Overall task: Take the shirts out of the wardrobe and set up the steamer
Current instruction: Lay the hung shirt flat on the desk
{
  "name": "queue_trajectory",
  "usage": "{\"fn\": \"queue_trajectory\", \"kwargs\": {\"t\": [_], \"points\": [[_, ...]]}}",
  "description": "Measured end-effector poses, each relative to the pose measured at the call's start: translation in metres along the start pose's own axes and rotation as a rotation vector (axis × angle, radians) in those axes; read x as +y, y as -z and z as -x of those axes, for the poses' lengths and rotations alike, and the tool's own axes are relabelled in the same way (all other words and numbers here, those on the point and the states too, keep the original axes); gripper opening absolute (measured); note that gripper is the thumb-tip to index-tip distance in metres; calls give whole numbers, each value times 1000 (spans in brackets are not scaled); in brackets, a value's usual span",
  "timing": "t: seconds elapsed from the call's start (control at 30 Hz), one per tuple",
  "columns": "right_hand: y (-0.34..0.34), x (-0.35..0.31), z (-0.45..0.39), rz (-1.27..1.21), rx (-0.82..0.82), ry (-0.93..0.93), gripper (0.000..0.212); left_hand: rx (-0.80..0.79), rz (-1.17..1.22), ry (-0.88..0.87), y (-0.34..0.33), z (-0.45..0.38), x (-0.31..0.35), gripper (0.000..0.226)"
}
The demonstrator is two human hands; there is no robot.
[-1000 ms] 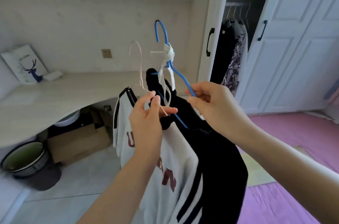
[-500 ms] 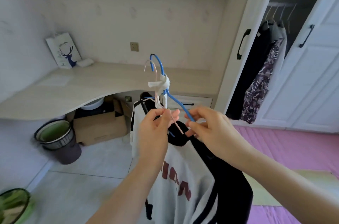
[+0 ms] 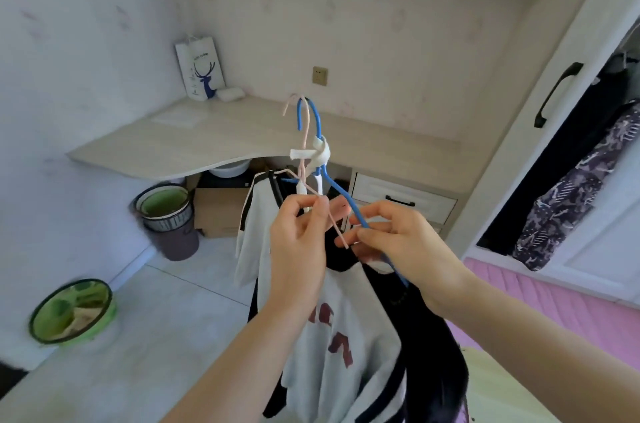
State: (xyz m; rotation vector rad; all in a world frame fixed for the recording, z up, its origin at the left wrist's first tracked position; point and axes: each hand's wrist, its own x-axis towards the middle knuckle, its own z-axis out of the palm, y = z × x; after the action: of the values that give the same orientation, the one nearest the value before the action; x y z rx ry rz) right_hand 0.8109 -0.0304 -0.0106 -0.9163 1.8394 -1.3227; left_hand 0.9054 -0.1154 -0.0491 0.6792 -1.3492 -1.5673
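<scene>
Hangers gripped at centre frame

Left hand [image 3: 298,249] pinching pink hanger [image 3: 303,142], white shirt [image 3: 346,325] draped below. Right hand [image 3: 401,246] pinching blue hanger [image 3: 341,195], black shirt [image 3: 440,346] beneath. Hooks side by side, bound near a white cloth knot [image 3: 317,154]. Wardrobe [image 3: 557,90] open at right, table [image 3: 214,131] behind.

Soft, even daylight fills the room with faint shadows, while wide-angle distortion bends the edges and the green basin [image 3: 71,311] at the lower left is motion-blurred.
</scene>
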Motion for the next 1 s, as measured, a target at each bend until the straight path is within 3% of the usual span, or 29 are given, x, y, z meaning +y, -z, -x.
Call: {"fn": "queue_trajectory", "kwargs": {"t": [0.13,0.27,0.4,0.57,0.67,0.7,0.87,1.0], "points": [[-20,-1,-18,-91,-106,-5,16,61,-18,-8,17,-5,-4,13],[-41,-7,-41,-27,-230,-26,16,110,15,30,31,-20,-4,15],[-62,-11,-77,16,-236,11,15,103,-179,-95,56,-50,-8,16],[-92,-25,-128,23,-302,17,14,151,-234,-72,120,-113,-10,21],[-111,-33,-164,35,-358,11,14,256,-331,-160,170,-154,-6,10],[-118,-37,-175,47,-393,14,14,261,-402,-190,186,-169,-3,17],[-150,-51,-229,113,-515,42,14,-39,-734,-165,254,-248,-8,67],[-163,-58,-267,46,-591,81,14,-170,-821,-82,282,-293,-22,56]]}}
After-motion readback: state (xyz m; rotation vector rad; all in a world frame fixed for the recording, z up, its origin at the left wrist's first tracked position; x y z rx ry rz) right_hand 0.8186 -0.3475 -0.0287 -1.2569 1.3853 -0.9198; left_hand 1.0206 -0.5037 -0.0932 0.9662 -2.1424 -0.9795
